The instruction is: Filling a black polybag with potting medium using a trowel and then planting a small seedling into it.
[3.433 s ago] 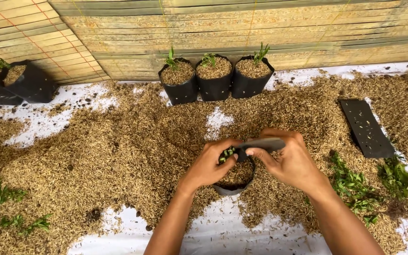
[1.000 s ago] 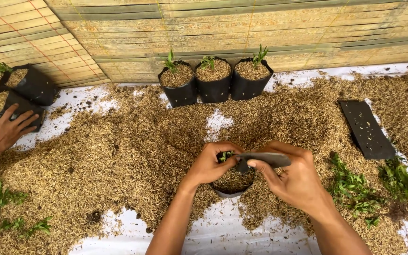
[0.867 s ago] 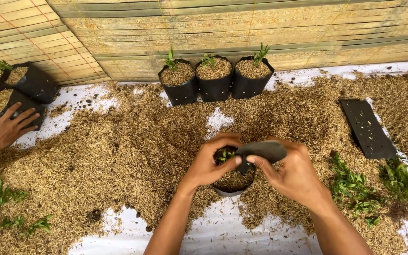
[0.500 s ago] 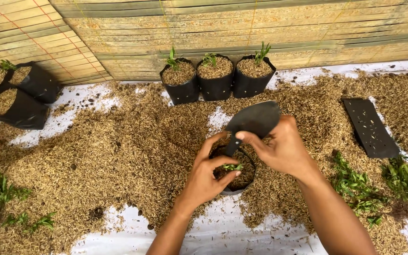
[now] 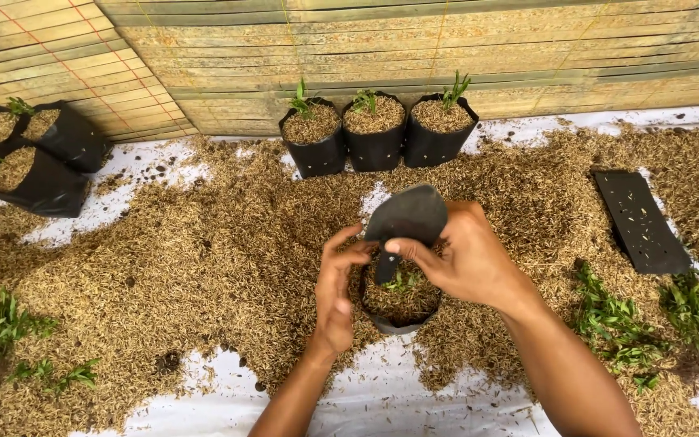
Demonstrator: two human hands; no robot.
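The bag (image 5: pixel 400 303) in the husk pile (image 5: pixel 204 259) is nearly full, a seedling (image 5: pixel 399 281) standing in its fill. The right hand (image 5: pixel 467 259) grips a dark scoop (image 5: pixel 406 218) over it while the left hand (image 5: pixel 335 295), fingers half curled, steadies its rim. Three planted bags (image 5: pixel 375 133) line the back; loose seedlings (image 5: pixel 608 311) and a flat empty bag (image 5: pixel 639 220) remain.

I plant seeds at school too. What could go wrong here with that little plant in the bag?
The black trowel in the right hand points down close to the tiny seedling, so it might crush it. The soft black grow bag, steadied only by the left hand, could tip and spill its husk filling.
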